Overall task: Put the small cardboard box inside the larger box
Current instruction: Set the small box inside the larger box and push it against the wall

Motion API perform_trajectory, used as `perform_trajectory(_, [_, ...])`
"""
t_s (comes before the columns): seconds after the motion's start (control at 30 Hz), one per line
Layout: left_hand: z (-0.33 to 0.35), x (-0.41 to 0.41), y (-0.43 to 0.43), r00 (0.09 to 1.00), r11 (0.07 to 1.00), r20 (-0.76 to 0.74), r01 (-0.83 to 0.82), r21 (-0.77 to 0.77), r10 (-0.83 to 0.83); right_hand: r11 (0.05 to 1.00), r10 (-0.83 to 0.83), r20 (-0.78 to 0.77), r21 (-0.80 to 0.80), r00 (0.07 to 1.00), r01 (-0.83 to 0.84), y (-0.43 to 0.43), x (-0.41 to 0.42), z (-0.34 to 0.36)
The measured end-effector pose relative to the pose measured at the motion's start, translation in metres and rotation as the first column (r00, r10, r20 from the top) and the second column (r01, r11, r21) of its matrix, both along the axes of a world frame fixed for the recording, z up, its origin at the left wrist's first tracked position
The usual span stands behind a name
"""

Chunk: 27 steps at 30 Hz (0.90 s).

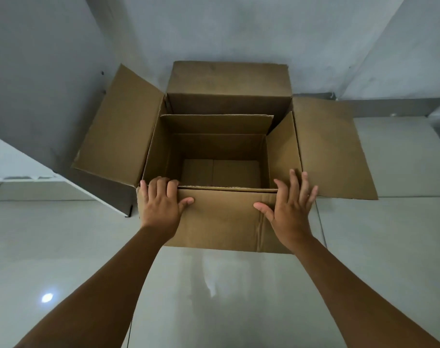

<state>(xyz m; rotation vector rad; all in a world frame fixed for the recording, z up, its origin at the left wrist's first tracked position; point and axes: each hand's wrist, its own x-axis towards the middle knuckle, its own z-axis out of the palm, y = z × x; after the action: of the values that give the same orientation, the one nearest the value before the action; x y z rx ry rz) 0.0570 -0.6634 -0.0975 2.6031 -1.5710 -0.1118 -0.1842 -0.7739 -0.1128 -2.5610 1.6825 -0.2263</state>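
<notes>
Head view shows the left hand [161,200] with fingers curled over the near flap of the small box [221,172], which sits open and empty inside the large box [108,126]. Right hand [290,204] lies flat, fingers spread, on that flap's right corner, floor [389,234] free around.

two cardboard boxes [334,146] [214,144], one nested, two hands [161,204] [291,209]
</notes>
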Motion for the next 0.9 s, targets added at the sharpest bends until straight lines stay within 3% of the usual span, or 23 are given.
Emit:
perform_trajectory(0.23, [-0.018, 0.055, -0.039, 0.998, 0.999, 0.056, -0.008, -0.050, 0.011, 0.995, 0.040, 0.056, -0.090, 0.998, -0.035, -0.049, 0.049, -0.010])
perform_trajectory(0.37, [-0.028, 0.052, -0.037, 1.000, 0.976, 0.008, -0.014, -0.219, 0.017, 0.982, 0.064, 0.108, -0.185, 0.992, -0.043, -0.054, 0.050, -0.020])
perform_trajectory(0.43, [-0.030, 0.044, -0.031, 0.985, 0.901, -0.153, -0.137, -0.413, 0.079, 0.974, 0.074, 0.138, -0.222, 0.988, -0.042, -0.051, 0.046, -0.026])
perform_trajectory(0.5, [-0.022, 0.036, -0.030, 0.883, 0.723, -0.439, -0.412, -0.555, 0.166, 0.970, 0.080, 0.164, -0.238, 0.983, -0.039, -0.050, 0.045, -0.028])
perform_trajectory(0.6, [-0.007, 0.037, -0.036, 0.663, 0.517, -0.721, -0.697, -0.497, 0.202, 0.969, 0.090, 0.196, -0.246, 0.977, -0.040, -0.049, 0.044, -0.029])
perform_trajectory(0.7, [-0.001, 0.048, -0.043, 0.594, 0.512, -0.792, -0.728, -0.456, 0.141, 0.968, 0.098, 0.216, -0.246, 0.972, -0.043, -0.049, 0.043, -0.031])
perform_trajectory(0.9, [-0.002, 0.054, -0.025, 0.685, 0.557, -0.707, -0.661, -0.502, 0.176, 0.975, 0.112, 0.228, -0.215, 0.967, -0.062, -0.042, 0.047, -0.027])
